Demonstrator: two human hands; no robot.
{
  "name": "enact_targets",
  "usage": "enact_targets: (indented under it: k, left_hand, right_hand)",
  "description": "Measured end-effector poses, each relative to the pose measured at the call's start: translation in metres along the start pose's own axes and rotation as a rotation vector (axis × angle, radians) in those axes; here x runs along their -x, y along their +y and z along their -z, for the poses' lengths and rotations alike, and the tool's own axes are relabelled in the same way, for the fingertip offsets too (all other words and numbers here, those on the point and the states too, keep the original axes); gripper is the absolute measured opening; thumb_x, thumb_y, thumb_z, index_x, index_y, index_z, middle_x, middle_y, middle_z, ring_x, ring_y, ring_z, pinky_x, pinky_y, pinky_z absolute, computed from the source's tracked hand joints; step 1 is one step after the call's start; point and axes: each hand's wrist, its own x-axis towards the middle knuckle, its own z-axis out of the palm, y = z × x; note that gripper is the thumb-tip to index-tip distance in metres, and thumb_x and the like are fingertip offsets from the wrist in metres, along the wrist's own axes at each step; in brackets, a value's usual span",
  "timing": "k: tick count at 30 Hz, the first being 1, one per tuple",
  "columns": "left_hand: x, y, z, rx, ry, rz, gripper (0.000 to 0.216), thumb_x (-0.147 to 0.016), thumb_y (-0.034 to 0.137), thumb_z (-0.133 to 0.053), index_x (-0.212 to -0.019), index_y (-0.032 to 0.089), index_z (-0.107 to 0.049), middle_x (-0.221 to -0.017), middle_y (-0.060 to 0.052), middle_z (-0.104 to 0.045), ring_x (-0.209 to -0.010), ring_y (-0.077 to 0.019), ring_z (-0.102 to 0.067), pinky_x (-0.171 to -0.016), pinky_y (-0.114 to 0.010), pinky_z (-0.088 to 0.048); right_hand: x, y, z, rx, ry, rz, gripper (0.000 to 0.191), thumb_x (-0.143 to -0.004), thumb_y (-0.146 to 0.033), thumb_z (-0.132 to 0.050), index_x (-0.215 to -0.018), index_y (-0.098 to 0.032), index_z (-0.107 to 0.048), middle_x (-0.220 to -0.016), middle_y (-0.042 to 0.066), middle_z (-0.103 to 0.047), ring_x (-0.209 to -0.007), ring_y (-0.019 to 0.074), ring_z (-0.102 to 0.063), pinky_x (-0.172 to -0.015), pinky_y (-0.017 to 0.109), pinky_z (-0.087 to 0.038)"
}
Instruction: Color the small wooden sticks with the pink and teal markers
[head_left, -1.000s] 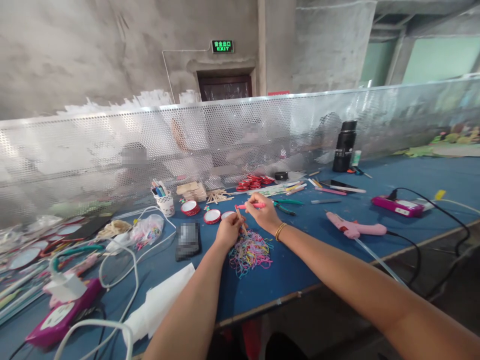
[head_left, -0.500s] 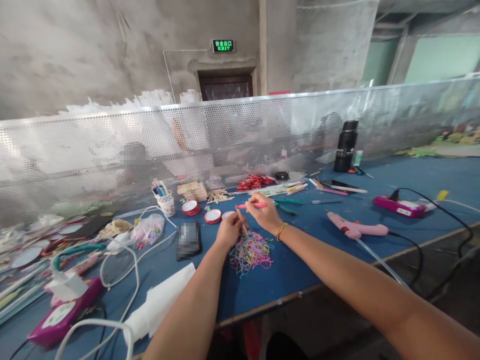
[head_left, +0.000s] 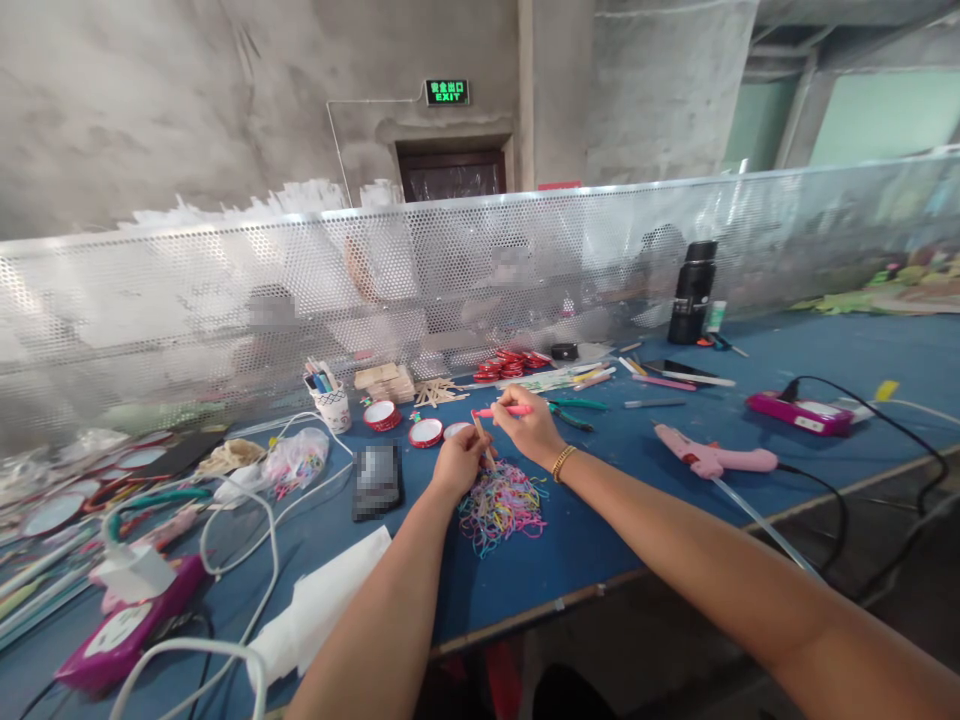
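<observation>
Grips a thin pale wooden stick (head_left: 482, 442) in the left hand (head_left: 454, 466), fingers curled shut around its lower part and its upper end tilted toward 11 o'clock. Pinches a pink plastic pen (head_left: 504, 411) in the right hand (head_left: 531, 428), thumb and fingers closed on the barrel, with the pen level and pointing to 9 o'clock. Holds the pen's tip right at the top of the stick; cannot tell whether touching. Wears a gold beaded bracelet (head_left: 561, 461) on the right wrist.

Keeps both hands just above a loose heap of multicoloured rubber bands (head_left: 501, 505), at 6 o'clock of the hands on the blue-covered table (head_left: 600, 530).

Has a dark flat phone (head_left: 377, 481) near the left hand at 9 o'clock, and two round red-rimmed discs (head_left: 382, 415) at 10 o'clock, just beside each other. Has a white patterned paper cup of pens (head_left: 331, 402) farther out at 10 o'clock. Has green-handled pliers (head_left: 574, 412) just beside the right hand at 2 o'clock, and a pink plastic glue gun (head_left: 712, 459) well apart at 3 o'clock. Has a tall black flask (head_left: 691, 292) far off at 1 o'clock, upright against the perforated metal screen (head_left: 187, 300). Has a white paper sheet (head_left: 322, 600) at 7 o'clock, beside the left forearm.
</observation>
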Motion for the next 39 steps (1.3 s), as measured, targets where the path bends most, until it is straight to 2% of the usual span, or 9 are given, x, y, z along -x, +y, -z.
enact_targets:
  k: [10,18,30,39]
  left_hand:
    - [0.0002,0.0005,-0.0004,0.01,-0.008,0.0,0.01,-0.081,0.027,-0.062,-0.081,0.017,-0.058,-0.064,0.001,-0.065,-0.047,-0.009,-0.053,-0.05,-0.021,-0.038]
    - [0.0007,0.002,-0.0003,-0.005,-0.005,0.007,0.007,-0.085,0.019,-0.054,-0.083,0.016,-0.06,-0.065,0.001,-0.066,-0.047,-0.0078,-0.054,-0.047,-0.02,-0.034]
    - [0.0005,0.0004,0.0008,-0.018,0.027,-0.012,0.006,-0.082,0.021,-0.058,-0.083,0.016,-0.061,-0.067,0.001,-0.066,-0.047,-0.0076,-0.054,-0.046,-0.019,-0.035]
    - [-0.001,-0.0016,0.0012,-0.022,0.018,-0.028,0.007,-0.082,0.024,-0.059,-0.084,0.017,-0.06,-0.067,0.001,-0.065,-0.047,-0.0075,-0.054,-0.046,-0.019,-0.035]
  right_hand:
    - [-0.0004,0.0003,0.0,-0.007,0.009,0.021,0.019,-0.084,-0.03,-0.056,-0.067,-0.022,-0.052,-0.062,-0.001,-0.06,-0.06,0.0152,-0.052,-0.063,0.028,-0.042]
    - [-0.0005,0.0001,0.0003,-0.014,0.011,0.027,0.019,-0.084,-0.03,-0.056,-0.067,-0.023,-0.051,-0.062,-0.001,-0.059,-0.06,0.0155,-0.053,-0.063,0.028,-0.042]
    - [-0.0011,0.0002,0.0016,-0.026,0.041,0.031,0.018,-0.082,-0.027,-0.056,-0.066,-0.022,-0.051,-0.062,-0.001,-0.059,-0.06,0.0148,-0.052,-0.062,0.027,-0.041]
    - [-0.0001,-0.0001,0.0005,-0.033,0.003,0.022,0.017,-0.082,-0.027,-0.057,-0.066,-0.022,-0.052,-0.062,-0.001,-0.059,-0.061,0.0153,-0.054,-0.062,0.027,-0.042]
